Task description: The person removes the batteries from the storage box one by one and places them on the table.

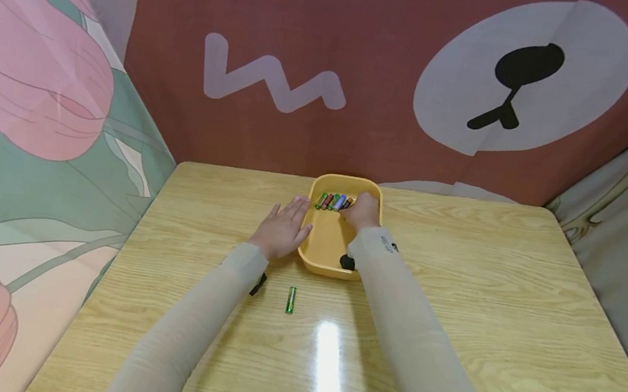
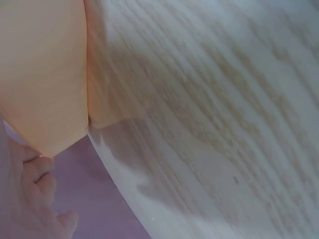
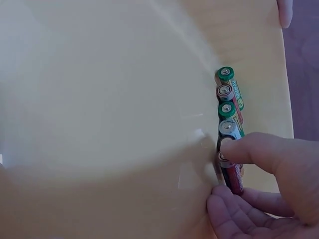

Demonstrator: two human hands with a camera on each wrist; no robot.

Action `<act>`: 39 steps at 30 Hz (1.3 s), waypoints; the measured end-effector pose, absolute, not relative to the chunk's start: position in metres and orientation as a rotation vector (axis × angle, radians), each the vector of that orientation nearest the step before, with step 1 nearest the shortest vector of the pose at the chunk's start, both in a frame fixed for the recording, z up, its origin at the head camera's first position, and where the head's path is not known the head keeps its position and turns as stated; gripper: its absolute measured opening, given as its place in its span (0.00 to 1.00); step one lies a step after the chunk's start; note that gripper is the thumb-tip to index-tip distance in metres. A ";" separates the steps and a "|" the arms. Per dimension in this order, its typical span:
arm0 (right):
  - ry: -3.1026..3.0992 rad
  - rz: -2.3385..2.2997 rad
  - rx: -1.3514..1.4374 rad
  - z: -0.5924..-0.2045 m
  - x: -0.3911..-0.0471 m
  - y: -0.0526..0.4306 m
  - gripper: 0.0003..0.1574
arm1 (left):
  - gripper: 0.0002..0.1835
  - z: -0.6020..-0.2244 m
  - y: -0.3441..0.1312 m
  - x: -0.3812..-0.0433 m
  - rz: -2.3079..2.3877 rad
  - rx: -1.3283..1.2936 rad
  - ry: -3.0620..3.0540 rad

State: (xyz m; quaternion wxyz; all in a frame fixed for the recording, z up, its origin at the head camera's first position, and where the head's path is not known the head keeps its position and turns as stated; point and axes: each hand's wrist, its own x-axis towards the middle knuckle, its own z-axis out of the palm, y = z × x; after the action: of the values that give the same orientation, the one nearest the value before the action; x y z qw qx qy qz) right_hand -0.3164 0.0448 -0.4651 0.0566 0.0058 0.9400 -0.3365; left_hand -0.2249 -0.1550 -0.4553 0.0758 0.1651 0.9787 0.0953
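A yellow plastic tray [image 1: 325, 239] holds a side-by-side row of several batteries [image 1: 332, 202] near its far end. My right hand [image 1: 364, 213] is inside the tray at the row's right end. In the right wrist view, its thumb [image 3: 249, 152] lies over the battery ends, and its curled fingers meet the outermost dark red battery [image 3: 232, 180], which it pinches. My left hand [image 1: 283, 228] rests with straight fingers against the tray's left side. The left wrist view shows those fingertips beside the tray wall [image 2: 45, 74].
A single green battery [image 1: 290, 300] lies on the wooden table [image 1: 220, 212] in front of the tray. A red patterned cloth [image 1: 274, 134] hangs directly behind the table's back edge. Small black devices sit under both wrists.
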 end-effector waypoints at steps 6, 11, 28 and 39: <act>2.858 -1.043 0.010 -0.467 -0.318 0.047 0.11 | 0.36 -0.457 -0.155 -0.226 0.315 0.492 2.937; 2.793 -1.132 0.034 -0.467 -0.320 0.048 0.21 | 0.36 -0.458 -0.155 -0.226 0.315 0.486 2.935; 2.718 -1.353 -0.066 -0.453 -0.314 0.052 0.24 | 0.36 -0.456 -0.154 -0.227 0.295 0.506 2.937; 2.724 -1.309 -0.073 -0.434 -0.303 0.048 0.30 | 0.36 -0.456 -0.156 -0.225 0.275 0.518 2.945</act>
State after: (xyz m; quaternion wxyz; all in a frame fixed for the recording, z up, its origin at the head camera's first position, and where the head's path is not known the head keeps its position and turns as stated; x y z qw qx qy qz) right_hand -0.3027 0.0482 -0.4345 0.0590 -0.0241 0.8995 -0.4323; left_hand -0.2252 -0.1565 -0.4562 0.0692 0.1722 0.9784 0.0914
